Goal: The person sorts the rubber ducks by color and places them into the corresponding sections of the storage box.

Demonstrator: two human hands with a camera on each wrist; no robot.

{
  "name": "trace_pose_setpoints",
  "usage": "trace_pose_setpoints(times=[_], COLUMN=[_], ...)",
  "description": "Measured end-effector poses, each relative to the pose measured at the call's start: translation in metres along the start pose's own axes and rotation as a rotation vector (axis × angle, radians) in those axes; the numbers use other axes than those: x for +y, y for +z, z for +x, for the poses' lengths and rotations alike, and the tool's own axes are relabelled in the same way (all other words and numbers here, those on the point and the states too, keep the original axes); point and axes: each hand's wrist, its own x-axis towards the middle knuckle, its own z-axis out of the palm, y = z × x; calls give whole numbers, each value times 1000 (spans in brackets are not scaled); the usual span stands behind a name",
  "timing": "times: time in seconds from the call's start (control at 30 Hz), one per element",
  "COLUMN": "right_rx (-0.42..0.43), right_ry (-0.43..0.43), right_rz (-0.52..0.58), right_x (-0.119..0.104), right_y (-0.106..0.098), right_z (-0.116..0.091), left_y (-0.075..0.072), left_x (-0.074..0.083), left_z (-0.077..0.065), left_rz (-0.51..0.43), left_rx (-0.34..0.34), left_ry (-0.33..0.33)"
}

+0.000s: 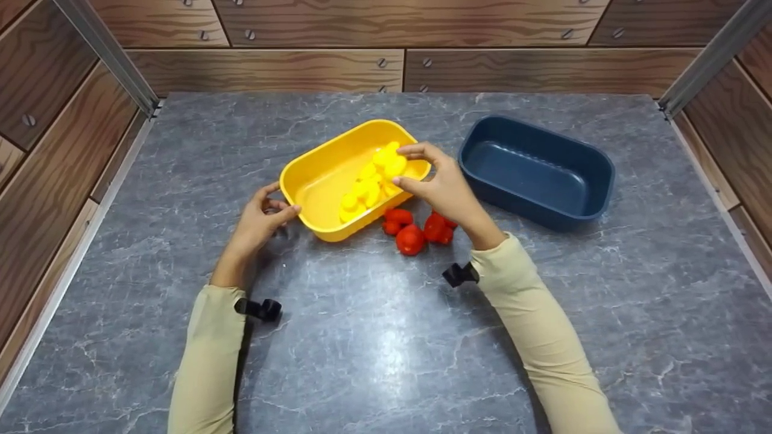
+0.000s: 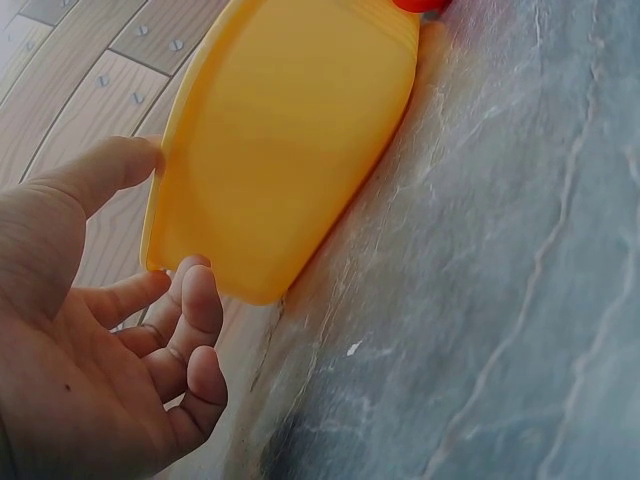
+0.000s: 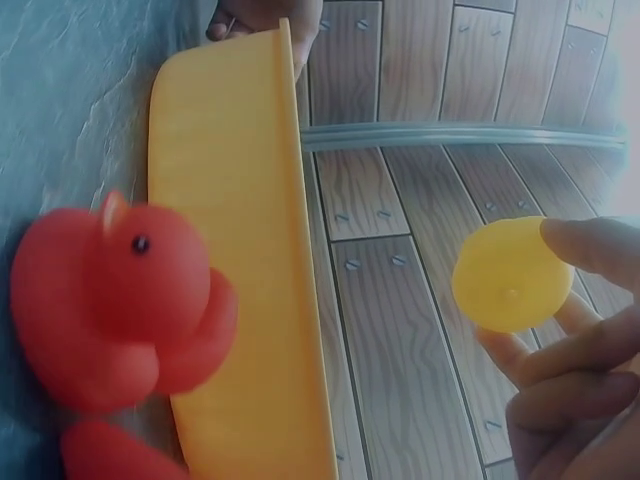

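Note:
A yellow rubber duck [image 3: 512, 275] is pinched between the thumb and fingers of my right hand [image 1: 443, 185], above the right end of a yellow bin [image 1: 316, 187]. Several yellow ducks [image 1: 365, 190] lie inside that bin, bunched toward its right half. My left hand [image 1: 252, 226] grips the bin's left end, thumb and a finger on its rim, the other fingers loosely curled in the left wrist view. Several red rubber ducks [image 3: 130, 300] sit on the table just in front of the bin, partly hidden by my right hand in the head view.
A dark blue bin [image 1: 531, 166] with nothing in it stands to the right, close to the right hand. The grey marbled table [image 1: 362, 337] is bordered by wood-patterned walls [image 1: 313, 69] at the back and sides.

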Motion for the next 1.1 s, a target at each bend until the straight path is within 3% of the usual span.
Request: trace_pose_setpoints(times=[0.4, 1.1], right_rx=[-36, -94], right_ry=[5, -43], right_rz=[86, -67], right_x=[-6, -7], right_y=[35, 84], right_z=[6, 1], left_y=[1, 3], left_x=[-1, 1], left_z=[-2, -4], left_rz=[-3, -20], left_rx=[18, 6], left_ry=[23, 23])
